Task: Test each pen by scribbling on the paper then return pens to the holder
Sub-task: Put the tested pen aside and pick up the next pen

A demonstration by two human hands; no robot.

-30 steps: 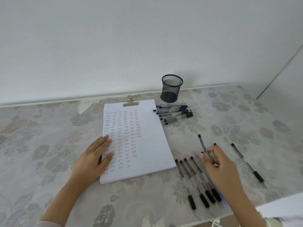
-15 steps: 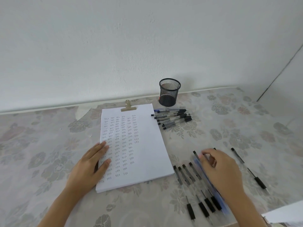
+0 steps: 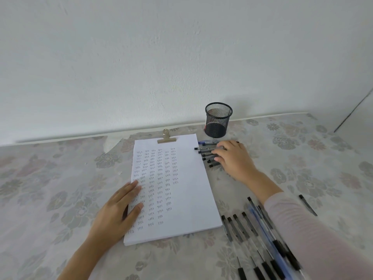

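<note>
Black mesh holder upright, pens beside

Below the clip, my paper bears columns of one small handwritten word, which I read as "test".

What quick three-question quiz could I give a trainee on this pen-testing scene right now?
1. True or false: pens stick up out of the mesh holder.
2. The left hand rests flat on: A) the left edge of the paper, B) the brass clip, C) the near row of pens.
3. Which group of pens does the right hand touch?
Key: 1 false, none show above its rim. 2 A. 3 the pile of pens beside the mesh holder, just right of the paper.
</note>
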